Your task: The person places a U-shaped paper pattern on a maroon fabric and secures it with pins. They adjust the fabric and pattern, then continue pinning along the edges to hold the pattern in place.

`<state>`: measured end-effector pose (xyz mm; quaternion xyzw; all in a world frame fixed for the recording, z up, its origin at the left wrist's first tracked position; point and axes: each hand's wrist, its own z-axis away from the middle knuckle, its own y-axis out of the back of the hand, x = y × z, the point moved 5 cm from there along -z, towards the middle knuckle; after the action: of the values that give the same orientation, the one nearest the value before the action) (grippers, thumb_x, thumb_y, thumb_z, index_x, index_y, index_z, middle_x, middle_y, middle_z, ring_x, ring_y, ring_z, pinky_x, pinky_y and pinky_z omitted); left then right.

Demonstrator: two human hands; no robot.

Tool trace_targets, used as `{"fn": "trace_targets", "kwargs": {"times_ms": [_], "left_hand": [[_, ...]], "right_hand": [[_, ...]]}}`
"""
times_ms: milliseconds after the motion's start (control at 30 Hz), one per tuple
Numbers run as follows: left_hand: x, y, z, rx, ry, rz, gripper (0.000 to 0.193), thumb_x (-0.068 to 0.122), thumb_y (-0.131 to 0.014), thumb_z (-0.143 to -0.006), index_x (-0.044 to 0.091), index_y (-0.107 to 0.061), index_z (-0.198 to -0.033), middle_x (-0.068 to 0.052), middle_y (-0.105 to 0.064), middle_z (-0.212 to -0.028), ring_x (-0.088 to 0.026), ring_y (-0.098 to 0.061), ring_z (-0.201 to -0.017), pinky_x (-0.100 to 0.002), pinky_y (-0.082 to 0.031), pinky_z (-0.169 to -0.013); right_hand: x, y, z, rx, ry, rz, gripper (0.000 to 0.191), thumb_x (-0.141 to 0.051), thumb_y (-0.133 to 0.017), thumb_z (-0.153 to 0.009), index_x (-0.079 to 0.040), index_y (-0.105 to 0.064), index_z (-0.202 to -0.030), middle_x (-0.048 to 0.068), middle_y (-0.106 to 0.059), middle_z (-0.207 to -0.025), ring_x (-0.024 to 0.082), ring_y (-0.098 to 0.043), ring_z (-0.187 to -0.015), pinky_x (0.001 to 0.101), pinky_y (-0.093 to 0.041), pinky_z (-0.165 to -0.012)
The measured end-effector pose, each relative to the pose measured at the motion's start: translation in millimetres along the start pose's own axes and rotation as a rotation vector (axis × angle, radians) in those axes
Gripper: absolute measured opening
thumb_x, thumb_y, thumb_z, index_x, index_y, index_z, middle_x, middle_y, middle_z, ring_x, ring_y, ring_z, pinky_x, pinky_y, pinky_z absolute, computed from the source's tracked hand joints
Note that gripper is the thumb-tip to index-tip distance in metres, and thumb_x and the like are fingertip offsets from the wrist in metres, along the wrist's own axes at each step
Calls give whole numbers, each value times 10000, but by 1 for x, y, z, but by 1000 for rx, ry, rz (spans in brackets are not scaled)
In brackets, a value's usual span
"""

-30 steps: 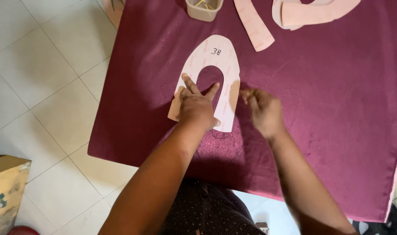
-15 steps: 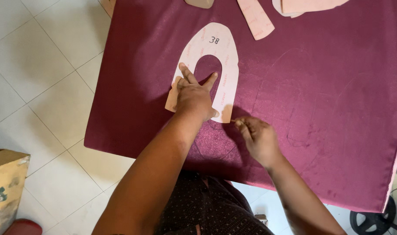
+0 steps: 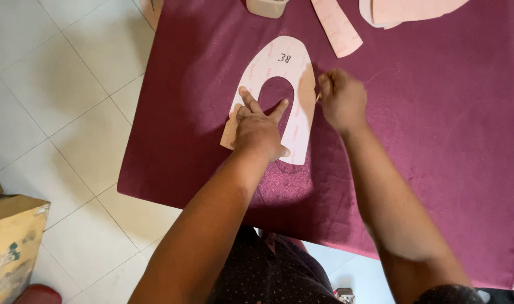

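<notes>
Pinning horseshoe-shaped card pattern (image 3: 293, 84) flat on maroon fabric (image 3: 414, 141) w/ L hand (image 3: 260, 130), fingers spread; R hand (image 3: 340, 100) in closed grip at pattern's outer edge, tool unclear; tracing apparently still underway.

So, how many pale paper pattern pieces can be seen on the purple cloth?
3, maybe more. The horseshoe piece lies under the left hand; a strip and a curved piece, possibly stacked, lie at the top edge.

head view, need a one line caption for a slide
Left hand pins a horseshoe-shaped paper pattern flat on maroon fabric while the right hand works at its outer edge.
</notes>
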<state>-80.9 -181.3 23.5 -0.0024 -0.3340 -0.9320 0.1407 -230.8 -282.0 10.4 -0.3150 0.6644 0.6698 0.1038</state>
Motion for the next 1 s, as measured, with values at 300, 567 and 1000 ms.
{"fn": "trace_targets", "kwargs": {"times_ms": [300, 567, 1000], "left_hand": [[-4, -3, -3, 11, -12, 5, 1227, 542, -856, -762, 505, 35, -1604, -408, 262, -1569, -504, -280, -1476, -400, -564, -979], [-6, -2, -2, -29, -11, -34, 1218, 559, -819, -789, 485, 78, -1610, -409, 265, -1565, -464, -398, -1398, -402, -619, -862], [-5, -5, -5, 8, -12, -20, 1244, 563, -852, -754, 502, 61, -1596, -416, 276, -1542, -488, -335, -1427, -376, -609, -867]], "right_hand": [[1, 7, 66, -91, 63, -20, 253, -198, -556, -1084, -28, -708, -975, 159, -722, -813, 280, -695, -660, 424, -556, -613], [7, 8, 167, -208, -47, -185, 183, -139, -618, -1021, 4, -713, -1085, 142, -777, -979, 236, -769, -846, 341, -628, -761], [2, -1, 169, -215, 15, -158, 189, -167, -645, -1003, -17, -710, -1097, 138, -771, -1023, 230, -763, -889, 339, -627, -795]]}}
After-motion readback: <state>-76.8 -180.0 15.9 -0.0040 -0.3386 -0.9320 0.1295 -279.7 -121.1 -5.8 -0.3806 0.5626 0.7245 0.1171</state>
